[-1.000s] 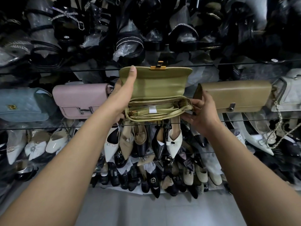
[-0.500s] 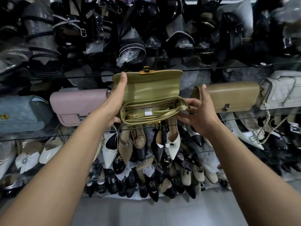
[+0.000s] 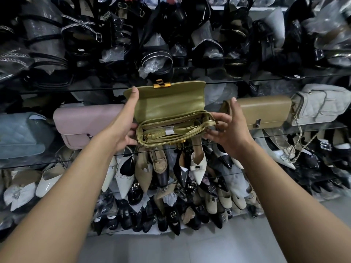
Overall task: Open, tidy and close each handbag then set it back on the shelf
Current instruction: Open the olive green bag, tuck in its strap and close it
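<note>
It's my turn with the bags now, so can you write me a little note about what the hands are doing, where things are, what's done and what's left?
Left hand: holds the green handbag by its left end, thumb up along the raised flap.
Right hand: fingers curl on the bag's right end, by the zip.
Bag: in the air before the glass shelf, between the pink handbag and tan handbag; flap up, zip open, strap folded inside.
Done: opened; strap looks tucked.
Left: zip it, lower flap, fasten gold clasp, shelve it.
</note>
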